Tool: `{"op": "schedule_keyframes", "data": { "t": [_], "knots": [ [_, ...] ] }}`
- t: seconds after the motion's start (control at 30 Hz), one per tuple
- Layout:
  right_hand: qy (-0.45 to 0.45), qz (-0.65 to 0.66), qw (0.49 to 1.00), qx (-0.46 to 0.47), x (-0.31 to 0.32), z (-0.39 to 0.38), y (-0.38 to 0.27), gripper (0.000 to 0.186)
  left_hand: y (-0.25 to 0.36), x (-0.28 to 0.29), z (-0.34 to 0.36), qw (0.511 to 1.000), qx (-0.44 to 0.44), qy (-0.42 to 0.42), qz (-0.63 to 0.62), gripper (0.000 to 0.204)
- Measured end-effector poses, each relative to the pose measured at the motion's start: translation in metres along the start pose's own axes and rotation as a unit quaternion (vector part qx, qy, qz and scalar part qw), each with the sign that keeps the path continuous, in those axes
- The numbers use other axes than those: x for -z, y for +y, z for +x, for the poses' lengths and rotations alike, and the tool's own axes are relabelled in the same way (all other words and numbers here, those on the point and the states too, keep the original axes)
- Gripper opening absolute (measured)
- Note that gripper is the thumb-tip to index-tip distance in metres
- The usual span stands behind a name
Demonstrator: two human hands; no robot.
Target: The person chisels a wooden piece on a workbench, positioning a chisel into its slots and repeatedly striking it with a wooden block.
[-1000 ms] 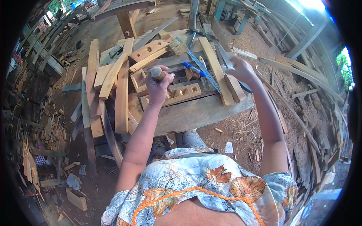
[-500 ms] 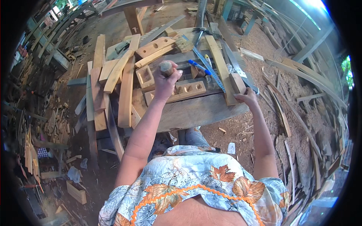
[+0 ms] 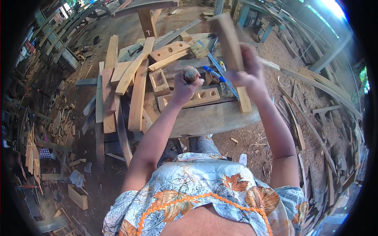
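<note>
Though edges blur, the right hand [image 3: 252, 76] holds wood [image 3: 229, 42] seemingly above the bench [image 3: 208, 120].

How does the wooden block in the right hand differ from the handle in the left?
The wooden block shows a long side; the handle shows mostly its end. The wooden block is blurred; the handle looks sharper. The wooden block has flat faces; the handle's end is roughly round. Both are hand-held.

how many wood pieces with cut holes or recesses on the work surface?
3: a round-holed piece farthest out; a short recessed block left of the left hand; a longer recessed block partly behind that hand. More may be hidden.
</note>
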State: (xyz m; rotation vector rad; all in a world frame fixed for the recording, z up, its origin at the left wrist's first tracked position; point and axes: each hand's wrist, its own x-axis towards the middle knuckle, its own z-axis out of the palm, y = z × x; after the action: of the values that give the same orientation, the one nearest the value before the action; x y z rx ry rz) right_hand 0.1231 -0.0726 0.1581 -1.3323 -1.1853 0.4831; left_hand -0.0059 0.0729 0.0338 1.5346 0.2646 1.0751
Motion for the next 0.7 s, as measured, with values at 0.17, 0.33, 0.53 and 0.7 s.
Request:
{"op": "schedule_keyframes", "data": {
  "t": [0.17,0.33,0.53,0.7],
  "knots": [
    [-0.151,-0.221,0.957,-0.110,-0.016,0.011,-0.013,0.089,-0.002,0.000,-0.003,1.000,-0.011,0.022,-0.007,0.015],
    [-0.013,-0.087,0.996,0.023,-0.018,0.008,-0.009,0.084,-0.002,0.001,-0.004,0.999,0.029,0.011,-0.042,0.014],
    [-0.106,-0.255,0.961,-0.008,-0.013,0.012,-0.010,0.091,0.004,-0.002,-0.004,0.999,0.039,0.000,-0.026,0.013],
    [-0.002,0.022,0.999,0.026,-0.009,0.005,-0.007,0.087,-0.001,0.003,-0.001,1.000,0.026,-0.009,0.007,0.010]
  ]
}}
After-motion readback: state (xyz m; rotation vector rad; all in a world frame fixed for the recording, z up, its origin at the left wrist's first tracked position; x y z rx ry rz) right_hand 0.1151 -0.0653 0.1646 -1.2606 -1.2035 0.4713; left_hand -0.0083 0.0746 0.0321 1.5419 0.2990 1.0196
